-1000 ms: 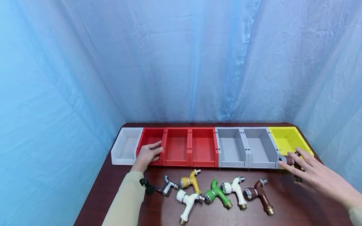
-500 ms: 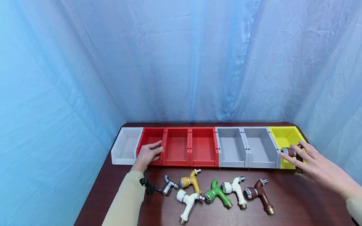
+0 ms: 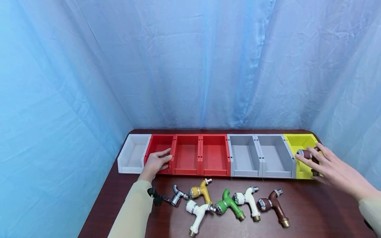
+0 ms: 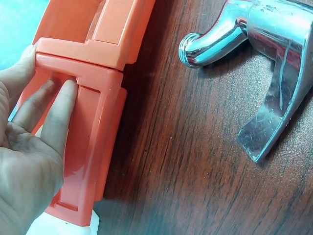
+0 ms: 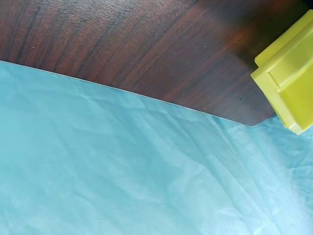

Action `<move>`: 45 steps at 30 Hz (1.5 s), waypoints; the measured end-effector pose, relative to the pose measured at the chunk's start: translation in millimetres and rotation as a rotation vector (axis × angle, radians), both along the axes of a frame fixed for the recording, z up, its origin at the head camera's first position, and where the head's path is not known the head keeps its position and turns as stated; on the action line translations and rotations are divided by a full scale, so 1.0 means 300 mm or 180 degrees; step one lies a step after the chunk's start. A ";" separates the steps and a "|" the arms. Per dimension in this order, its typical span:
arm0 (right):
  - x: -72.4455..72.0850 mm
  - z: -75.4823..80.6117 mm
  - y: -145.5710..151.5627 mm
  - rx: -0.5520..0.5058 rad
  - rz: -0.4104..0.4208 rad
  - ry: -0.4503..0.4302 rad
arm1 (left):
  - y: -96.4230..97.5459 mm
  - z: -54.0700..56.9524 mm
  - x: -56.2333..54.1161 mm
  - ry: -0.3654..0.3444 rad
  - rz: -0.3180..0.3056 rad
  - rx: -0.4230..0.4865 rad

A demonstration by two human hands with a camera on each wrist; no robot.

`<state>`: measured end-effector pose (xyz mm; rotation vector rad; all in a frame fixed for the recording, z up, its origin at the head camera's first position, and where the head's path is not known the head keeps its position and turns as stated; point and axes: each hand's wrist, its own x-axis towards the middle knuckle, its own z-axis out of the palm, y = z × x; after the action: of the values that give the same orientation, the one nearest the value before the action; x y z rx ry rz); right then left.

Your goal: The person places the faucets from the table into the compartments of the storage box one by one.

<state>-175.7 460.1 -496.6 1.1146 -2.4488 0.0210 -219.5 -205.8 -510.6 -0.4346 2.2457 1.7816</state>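
My right hand grips a brown tap over the yellow bin at the row's right end. Part of the tap's body is hidden behind the fingers. My left hand reaches into the left red bin, and its extended fingers rest against that bin's side wall. Nearest the left sleeve lies a chrome tap. Other taps lie to its right: a yellow one, a white one, a green one, another white one and a second brown one.
On the dark wooden table, the row of bins runs along the back: a white bin, more red bins and grey bins. A blue curtain surrounds the table. The right hand is outside the right wrist view.
My right hand has carried the brown tap a little farther back, over the yellow bin. The left hand and the taps on the table stay as they were.
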 end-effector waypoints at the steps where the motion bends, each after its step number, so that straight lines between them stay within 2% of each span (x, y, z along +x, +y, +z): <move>1: -0.006 -0.001 0.002 0.0001 -0.0002 0.0002 | 0.000 0.001 0.001 0.0004 -0.0003 0.0001; 12: -0.057 -0.006 0.011 -0.0043 0.0049 0.0086 | 0.000 0.001 0.000 0.0000 0.0001 -0.0016; 25: -0.078 -0.041 0.027 0.0111 -0.0298 -0.0192 | -0.001 0.004 0.006 -0.0026 0.0039 -0.0017; 38: -0.127 -0.043 0.046 0.0236 -0.0167 -0.0389 | 0.004 0.004 0.003 -0.0019 0.0030 -0.0043; 45: -0.148 -0.044 0.052 0.0142 0.0003 -0.0424 | 0.002 0.002 0.004 0.0008 -0.0003 -0.0038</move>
<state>-220.0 475.8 -509.7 1.1680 -2.5779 0.0422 -218.2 -205.3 -510.0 -0.4338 2.2591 1.7702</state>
